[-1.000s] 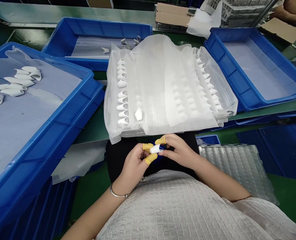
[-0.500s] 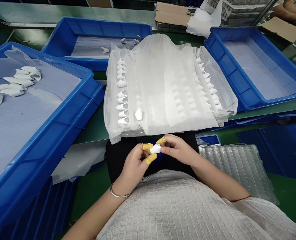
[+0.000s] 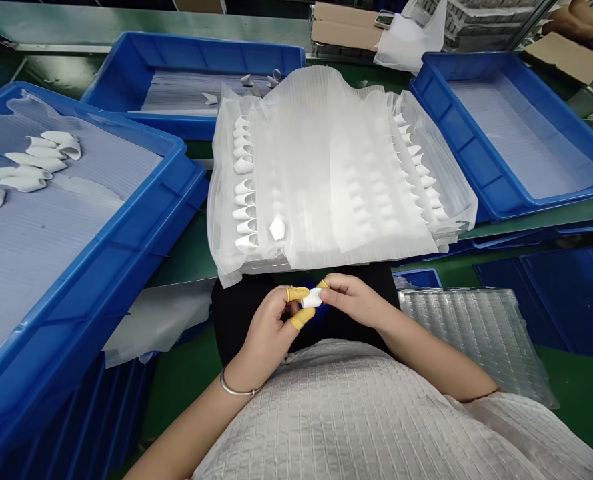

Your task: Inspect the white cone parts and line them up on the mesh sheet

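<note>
Between my two hands, above my lap, is a small white tube-like piece [image 3: 311, 298]. My left hand [image 3: 275, 323], with yellow finger cots on its thumb and a finger, pinches the left end. My right hand [image 3: 352, 300], a yellow cot on one fingertip, grips the right end with the bare thumb in front. Just beyond the hands, a stack of trays under a translucent foam sheet [image 3: 309, 180] bears rows of similar white pieces [image 3: 246, 213] along both sides. One loose pentagon-shaped white piece [image 3: 277, 229] rests near its left front.
A blue bin [image 3: 141, 193] at left holds several white pieces [image 3: 43, 157] on foam lining. Behind stands another blue bin [image 3: 216, 43] with a few pieces. A lined blue bin [image 3: 499, 133] is at right. Clear plastic trays [image 3: 476, 340] sit low at right, below the bench edge.
The white piece has turned slightly between my fingers, and my right fingertips have shifted a little. The left hand stays almost in place.
</note>
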{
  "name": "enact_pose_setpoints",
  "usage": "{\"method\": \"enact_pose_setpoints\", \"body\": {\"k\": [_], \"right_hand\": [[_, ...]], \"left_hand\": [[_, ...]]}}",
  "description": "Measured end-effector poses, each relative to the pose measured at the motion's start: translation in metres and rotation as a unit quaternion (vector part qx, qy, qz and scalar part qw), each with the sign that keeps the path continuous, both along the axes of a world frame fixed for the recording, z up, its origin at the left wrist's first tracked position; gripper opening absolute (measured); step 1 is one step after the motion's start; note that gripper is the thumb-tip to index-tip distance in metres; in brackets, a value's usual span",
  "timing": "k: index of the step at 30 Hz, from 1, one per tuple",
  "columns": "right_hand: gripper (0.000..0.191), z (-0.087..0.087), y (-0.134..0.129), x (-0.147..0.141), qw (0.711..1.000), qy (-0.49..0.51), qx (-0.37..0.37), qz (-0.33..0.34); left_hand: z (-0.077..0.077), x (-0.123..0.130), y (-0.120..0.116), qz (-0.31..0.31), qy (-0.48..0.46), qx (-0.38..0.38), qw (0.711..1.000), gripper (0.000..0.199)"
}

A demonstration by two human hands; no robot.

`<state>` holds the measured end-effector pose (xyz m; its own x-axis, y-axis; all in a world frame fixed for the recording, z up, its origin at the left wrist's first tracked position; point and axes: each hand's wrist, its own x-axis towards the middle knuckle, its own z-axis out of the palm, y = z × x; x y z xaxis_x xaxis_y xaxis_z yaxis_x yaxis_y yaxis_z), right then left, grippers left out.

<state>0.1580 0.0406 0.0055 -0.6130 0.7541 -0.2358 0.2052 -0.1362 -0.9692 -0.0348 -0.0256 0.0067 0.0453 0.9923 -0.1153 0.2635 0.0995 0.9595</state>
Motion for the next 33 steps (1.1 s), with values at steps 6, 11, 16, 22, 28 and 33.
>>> {"method": "enact_pose_setpoints", "body": {"k": [6,11,16,22,28,33], "right_hand": [[0.028,0.007,-0.001,0.005,0.993,-0.003,0.12,0.004],[0.023,0.005,-0.003,0.004,0.983,-0.012,0.183,0.017],[0.026,0.004,-0.004,0.002,0.986,-0.007,0.163,0.019],[0.027,0.017,0.003,0.007,0.996,0.064,-0.017,0.054],[0.022,0.046,0.011,0.009,0.982,0.01,-0.082,0.172],[0.018,0.105,0.029,0.002,0.981,-0.001,-0.059,0.183]], "left_hand": [[0.002,-0.001,-0.001,0.008,0.001,-0.014,1.0,0.013],[0.009,-0.001,0.001,-0.008,0.066,0.055,0.996,0.012],[0.01,-0.002,0.001,-0.03,0.113,0.109,0.987,0.014],[0.014,-0.01,0.0,-0.151,0.19,0.224,0.944,0.004],[0.026,-0.017,-0.011,-0.188,0.276,0.37,0.867,0.017],[0.035,-0.026,-0.011,-0.113,0.258,0.365,0.887,0.025]]}}
